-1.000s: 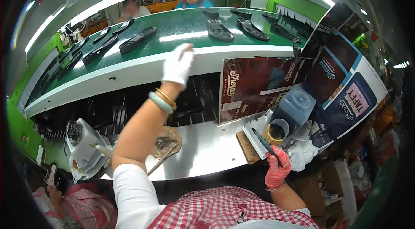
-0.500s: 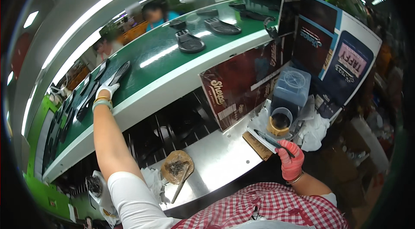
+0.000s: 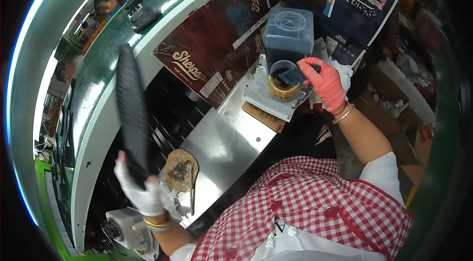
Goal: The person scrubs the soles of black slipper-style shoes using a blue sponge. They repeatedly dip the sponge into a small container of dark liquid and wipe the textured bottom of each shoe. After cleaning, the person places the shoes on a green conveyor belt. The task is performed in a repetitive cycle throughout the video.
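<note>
My left hand [image 3: 141, 193], in a white glove with bare fingertips, grips the lower end of a black shoe sole [image 3: 132, 108]. The sole stands nearly upright in front of the conveyor's edge, slightly blurred. In a pink glove, my right hand [image 3: 325, 84] is closed on a dark flat brush [image 3: 294, 75]. The brush slants down to the left, its lower end at the mouth of a clear cup [image 3: 283, 67] with dark contents and a yellowish-brown base. The cup stands on a white-grey tray [image 3: 266, 99].
A green conveyor [image 3: 101, 76] carries more black soles [image 3: 143, 17] along the left. Behind the cup stands a translucent bluish container [image 3: 288, 32], with printed cardboard panels [image 3: 212, 44] around it. A round brown pad [image 3: 176, 165] with a stick [image 3: 191, 192] lies on the metal table [image 3: 221, 147].
My left hand has come back from the conveyor, now lifting a sole. My right hand has moved up, bringing the brush to the cup. The view has turned right.
</note>
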The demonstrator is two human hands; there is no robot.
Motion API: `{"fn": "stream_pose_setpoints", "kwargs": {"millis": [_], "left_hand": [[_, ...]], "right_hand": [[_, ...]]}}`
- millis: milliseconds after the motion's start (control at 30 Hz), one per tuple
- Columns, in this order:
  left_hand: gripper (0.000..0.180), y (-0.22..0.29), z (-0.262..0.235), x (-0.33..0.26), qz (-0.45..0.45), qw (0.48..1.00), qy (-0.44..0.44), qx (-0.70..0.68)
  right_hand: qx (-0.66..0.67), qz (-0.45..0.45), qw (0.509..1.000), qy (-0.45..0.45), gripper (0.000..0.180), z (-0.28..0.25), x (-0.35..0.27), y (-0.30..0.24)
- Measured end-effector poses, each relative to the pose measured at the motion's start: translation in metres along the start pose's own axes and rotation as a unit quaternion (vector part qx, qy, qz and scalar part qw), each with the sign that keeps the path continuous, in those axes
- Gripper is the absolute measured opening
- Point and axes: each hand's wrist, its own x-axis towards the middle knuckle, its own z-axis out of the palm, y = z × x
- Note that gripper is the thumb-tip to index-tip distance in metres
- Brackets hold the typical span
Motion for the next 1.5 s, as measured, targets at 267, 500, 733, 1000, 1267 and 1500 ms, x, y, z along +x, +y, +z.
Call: {"fn": "stream_pose_setpoints", "kwargs": {"millis": [267, 500, 733, 1000, 1267, 1500], "left_hand": [[0.066, -0.029, 0.126, -0.14, -0.2, 0.968, -0.134, 0.069], [0.044, -0.055, 0.151, -0.157, -0.478, 0.703, -0.174, -0.497], [0.049, -0.024, 0.177, -0.131, -0.534, 0.391, -0.145, -0.736], [0.057, -0.007, 0.187, -0.106, -0.486, 0.44, -0.12, -0.745], [0.089, -0.004, 0.186, -0.106, -0.445, 0.502, -0.129, -0.73], [0.095, 0.005, 0.182, -0.103, -0.416, 0.476, -0.137, -0.763]], "right_hand": [[-0.113, 0.039, 0.991, -0.054, 0.033, -0.001, 0.023, 0.019], [-0.068, 0.049, 0.994, -0.065, 0.03, -0.006, 0.025, 0.02], [-0.056, 0.054, 0.993, -0.084, 0.03, -0.007, 0.031, 0.021], [0.063, 0.121, 0.987, -0.085, 0.025, -0.026, 0.023, 0.043], [0.184, 0.165, 0.956, -0.159, 0.019, 0.063, -0.068, -0.008], [0.169, 0.14, 0.962, -0.162, 0.017, 0.09, -0.081, 0.002]]}}
